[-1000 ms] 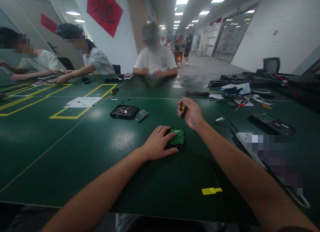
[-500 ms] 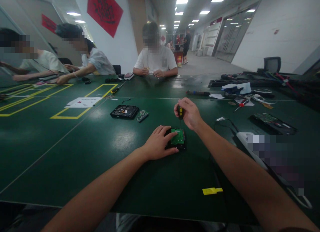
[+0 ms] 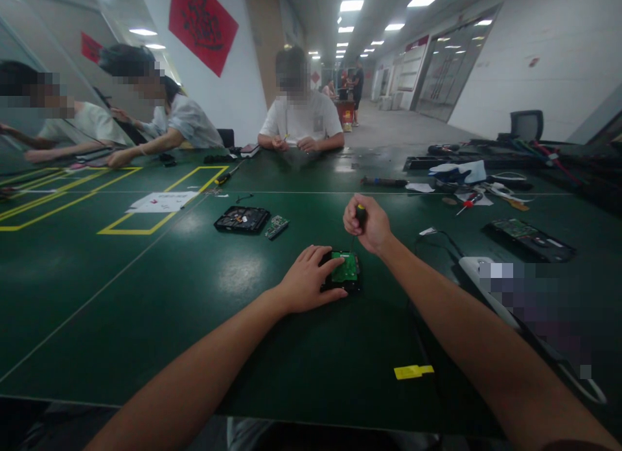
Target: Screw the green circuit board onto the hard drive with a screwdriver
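Observation:
A small hard drive with a green circuit board on top lies on the green table in front of me. My left hand rests on its left side, fingers curled over the edge, holding it down. My right hand is closed in a fist around a screwdriver with a yellow and black handle. The screwdriver stands upright, its thin shaft pointing down at the far right part of the drive.
An opened drive and a loose circuit board lie to the far left. A yellow tag lies near the front edge. A white power strip, another board and tools sit to the right. Other people sit across the table.
My right hand has turned and shifted slightly right on the screwdriver handle, with the grip now more of a full fist. The left hand and drive stayed put.

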Motion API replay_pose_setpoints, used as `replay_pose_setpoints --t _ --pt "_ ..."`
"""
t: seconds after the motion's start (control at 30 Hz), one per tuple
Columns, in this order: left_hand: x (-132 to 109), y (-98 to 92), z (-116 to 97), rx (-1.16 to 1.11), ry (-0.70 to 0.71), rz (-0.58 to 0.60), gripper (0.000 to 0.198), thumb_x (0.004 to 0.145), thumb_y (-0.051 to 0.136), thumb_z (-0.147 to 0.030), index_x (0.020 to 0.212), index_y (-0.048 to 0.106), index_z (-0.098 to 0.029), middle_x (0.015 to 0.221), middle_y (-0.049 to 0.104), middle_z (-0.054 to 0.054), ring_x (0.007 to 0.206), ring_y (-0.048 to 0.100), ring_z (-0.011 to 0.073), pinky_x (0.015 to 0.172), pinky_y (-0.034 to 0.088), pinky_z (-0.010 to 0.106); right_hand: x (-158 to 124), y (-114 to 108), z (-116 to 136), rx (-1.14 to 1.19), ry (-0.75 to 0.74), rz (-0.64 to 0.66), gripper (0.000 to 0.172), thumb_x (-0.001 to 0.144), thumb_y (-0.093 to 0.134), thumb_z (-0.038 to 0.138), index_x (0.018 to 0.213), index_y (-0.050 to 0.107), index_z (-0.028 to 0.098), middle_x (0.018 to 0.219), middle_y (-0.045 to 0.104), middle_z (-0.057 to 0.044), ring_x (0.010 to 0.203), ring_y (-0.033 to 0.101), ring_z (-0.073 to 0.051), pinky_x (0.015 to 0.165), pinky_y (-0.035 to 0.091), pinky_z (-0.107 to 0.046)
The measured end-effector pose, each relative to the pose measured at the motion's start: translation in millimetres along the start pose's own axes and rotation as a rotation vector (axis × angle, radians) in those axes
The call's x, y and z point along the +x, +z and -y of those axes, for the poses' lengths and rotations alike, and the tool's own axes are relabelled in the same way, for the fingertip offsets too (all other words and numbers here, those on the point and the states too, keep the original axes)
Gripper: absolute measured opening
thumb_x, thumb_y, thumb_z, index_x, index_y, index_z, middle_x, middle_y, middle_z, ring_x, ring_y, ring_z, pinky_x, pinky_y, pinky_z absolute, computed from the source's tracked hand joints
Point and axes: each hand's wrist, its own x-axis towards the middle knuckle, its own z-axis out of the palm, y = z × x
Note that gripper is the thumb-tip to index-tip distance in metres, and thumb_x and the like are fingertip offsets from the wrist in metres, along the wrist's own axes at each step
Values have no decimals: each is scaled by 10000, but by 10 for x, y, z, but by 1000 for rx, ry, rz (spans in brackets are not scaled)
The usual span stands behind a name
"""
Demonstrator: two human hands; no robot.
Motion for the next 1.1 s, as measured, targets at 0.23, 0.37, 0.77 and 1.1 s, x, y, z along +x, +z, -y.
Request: replay_pose_setpoints --t 0.23,0.37,0.77,1.1 --pt "5 -13 -15 11 6 0 773 937 652 -708 1557 512 -267 1586 446 158 1451 435 394 1242 335 600 29 -32 -43 -62 -23 -37 385 840 775 493 721 509 243 531 479 80 417 341 -77 408 241 -228" --pt "1 -7 -11 -2 5 -1 777 930 670 -697 1561 507 -276 1598 439 151 1458 430 402 1241 333 609 30 -19 -24 -136 -22 -91 441 822 822 569 755 534 241 656 613 44 505 499 -97 454 372 -231" --pt "6 -21 -11 13 0 15 775 941 644 -709 1566 501 -275 1599 437 149 1459 424 401 1239 344 605 48 -6 -34 -47 19 -78 585 874 625 807 752 592 237 532 458 64 429 363 -83 423 271 -242" --pt "6 3 1 18 -4 25 780 941 647 -708 1568 500 -267 1608 422 156 1468 414 409 1243 332 616 33 -55 -40 -145 -46 -74 476 860 781 625 762 514 243 640 569 60 480 474 -87 444 352 -234"
